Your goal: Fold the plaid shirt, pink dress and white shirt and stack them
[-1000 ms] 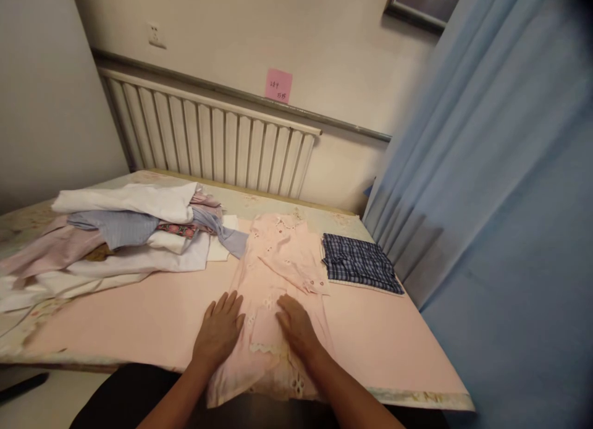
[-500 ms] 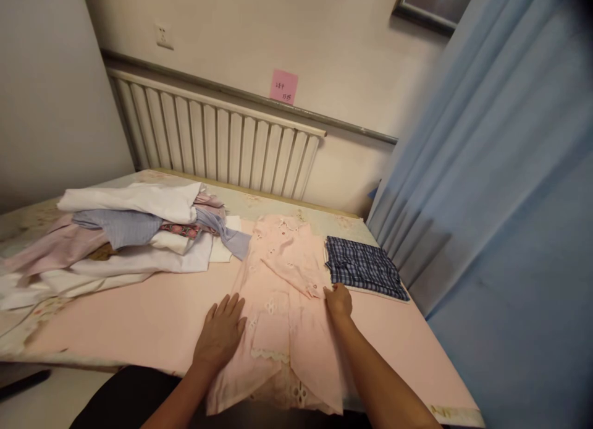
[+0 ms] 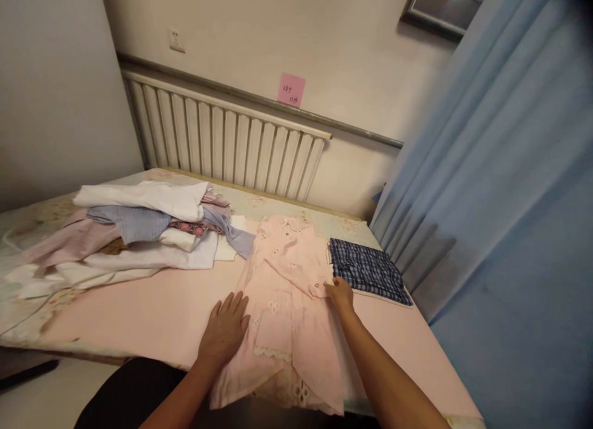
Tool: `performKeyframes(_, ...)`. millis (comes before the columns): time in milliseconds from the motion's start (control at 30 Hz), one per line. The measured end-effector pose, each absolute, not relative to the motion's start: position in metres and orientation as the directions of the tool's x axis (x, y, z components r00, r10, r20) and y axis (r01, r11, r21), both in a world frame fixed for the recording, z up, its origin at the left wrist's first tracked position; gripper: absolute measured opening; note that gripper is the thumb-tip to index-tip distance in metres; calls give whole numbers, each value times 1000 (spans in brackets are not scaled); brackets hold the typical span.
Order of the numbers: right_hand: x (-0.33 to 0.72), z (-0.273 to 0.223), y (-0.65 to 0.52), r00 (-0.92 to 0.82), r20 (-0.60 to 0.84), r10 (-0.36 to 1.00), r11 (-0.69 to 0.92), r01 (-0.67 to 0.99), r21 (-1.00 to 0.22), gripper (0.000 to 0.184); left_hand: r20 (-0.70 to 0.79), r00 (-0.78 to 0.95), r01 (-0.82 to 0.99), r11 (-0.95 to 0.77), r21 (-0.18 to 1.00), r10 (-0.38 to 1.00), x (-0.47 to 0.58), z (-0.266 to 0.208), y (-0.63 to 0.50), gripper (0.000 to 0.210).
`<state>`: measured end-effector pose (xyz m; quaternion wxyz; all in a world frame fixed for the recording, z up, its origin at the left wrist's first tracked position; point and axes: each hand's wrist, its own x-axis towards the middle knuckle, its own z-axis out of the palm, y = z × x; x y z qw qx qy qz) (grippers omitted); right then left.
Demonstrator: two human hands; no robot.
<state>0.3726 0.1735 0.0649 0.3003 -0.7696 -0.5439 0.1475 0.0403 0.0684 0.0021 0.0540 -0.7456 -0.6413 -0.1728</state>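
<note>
On the desk (image 3: pixel 417 348), your right hand (image 3: pixel 341 295) has shifted to pinch the dress cuff (image 3: pixel 317 290), likely controlling it, while your left hand (image 3: pixel 225 330) lies fingers-spread.

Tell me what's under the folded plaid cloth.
Beneath the plaid cloth, a pale edge shows along the near side, over the pink sheet; the rest is covered.

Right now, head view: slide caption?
Left hand spread at the edge of a pink garment, right hand at its sleeve cuff, folded plaid cloth nearby.
</note>
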Motion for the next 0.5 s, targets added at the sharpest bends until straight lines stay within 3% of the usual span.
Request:
performKeyframes(300,306,104,123,3,387,922,298,633,-714,20,342,115,968,-183,174,933,39,-2,69,46)
performKeyframes(500,286,85,84,-198,446,873,476,542,-692,9,339,116,971,-178,159,934,40,0,68,47)
